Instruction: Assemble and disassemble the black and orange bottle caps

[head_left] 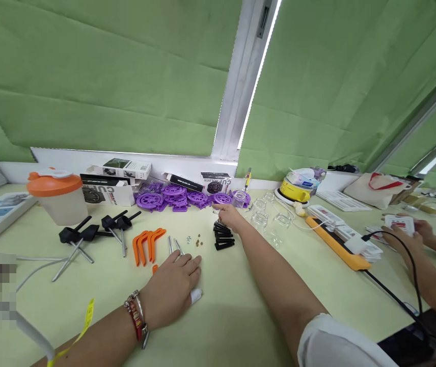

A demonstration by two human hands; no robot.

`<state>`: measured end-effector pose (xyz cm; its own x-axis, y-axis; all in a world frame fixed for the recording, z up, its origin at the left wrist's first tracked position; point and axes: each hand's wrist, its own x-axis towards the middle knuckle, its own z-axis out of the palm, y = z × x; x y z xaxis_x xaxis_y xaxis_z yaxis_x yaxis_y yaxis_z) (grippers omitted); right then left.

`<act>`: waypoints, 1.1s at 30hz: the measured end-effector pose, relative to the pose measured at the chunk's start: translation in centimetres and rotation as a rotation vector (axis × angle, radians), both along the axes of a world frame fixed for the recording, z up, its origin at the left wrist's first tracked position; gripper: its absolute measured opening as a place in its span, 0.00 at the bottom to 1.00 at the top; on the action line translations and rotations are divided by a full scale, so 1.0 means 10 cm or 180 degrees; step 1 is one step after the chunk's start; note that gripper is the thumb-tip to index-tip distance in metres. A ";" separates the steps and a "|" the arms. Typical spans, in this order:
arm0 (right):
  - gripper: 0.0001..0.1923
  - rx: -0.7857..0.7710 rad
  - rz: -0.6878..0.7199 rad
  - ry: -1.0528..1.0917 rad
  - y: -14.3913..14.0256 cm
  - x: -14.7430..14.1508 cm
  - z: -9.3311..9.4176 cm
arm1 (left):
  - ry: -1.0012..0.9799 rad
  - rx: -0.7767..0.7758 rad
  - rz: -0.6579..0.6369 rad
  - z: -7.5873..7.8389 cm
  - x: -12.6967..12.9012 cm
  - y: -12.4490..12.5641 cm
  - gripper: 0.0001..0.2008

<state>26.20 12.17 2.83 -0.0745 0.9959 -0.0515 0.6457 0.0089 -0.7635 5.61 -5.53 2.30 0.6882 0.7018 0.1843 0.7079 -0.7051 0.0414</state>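
Observation:
My left hand [175, 288] lies flat on the table, fingers spread, a white wrap on the thumb. Just past its fingertips are metal rods [179, 246], partly covered by the hand. Beside it stand bent orange pieces [147, 245]. My right hand [228, 216] reaches forward with the index finger stretched out and the other fingers bent; nothing shows in it. Its fingertip is by a group of small screws [215, 212], in front of purple wheel-shaped plastic parts [197, 199]. Black rod-like pieces [223, 237] lie below this hand. Small brass-coloured bits [198, 240] sit between the hands.
Black clamp-like parts with metal rods [82, 235] lie left, near an orange-lidded shaker cup [59, 196]. Cup holder boxes [114, 188] stand behind. Clear glass-like cups [259, 219], a yellow pot [295, 190] and an orange power strip [338, 244] are right. Another person's hands [409, 237] hold a white item.

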 end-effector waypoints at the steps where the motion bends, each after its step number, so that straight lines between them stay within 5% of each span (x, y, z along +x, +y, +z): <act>1: 0.27 -0.0081 0.0001 0.0111 0.00 -0.01 0.01 | -0.0001 -0.0004 -0.0003 0.00 0.00 0.00 0.15; 16: 0.22 -0.0760 0.0009 0.0747 0.05 0.05 0.04 | 0.0062 -0.0058 -0.0008 0.05 0.01 0.00 0.15; 33: 0.25 -0.0749 -0.0224 0.0849 0.06 0.02 0.05 | 0.0158 -0.0044 0.0019 0.01 0.00 0.00 0.17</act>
<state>26.40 12.74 3.32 -0.0479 0.9622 -0.2680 0.4161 -0.2247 -0.8811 5.63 -5.48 2.41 0.6920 0.7081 0.1402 0.7135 -0.7004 0.0158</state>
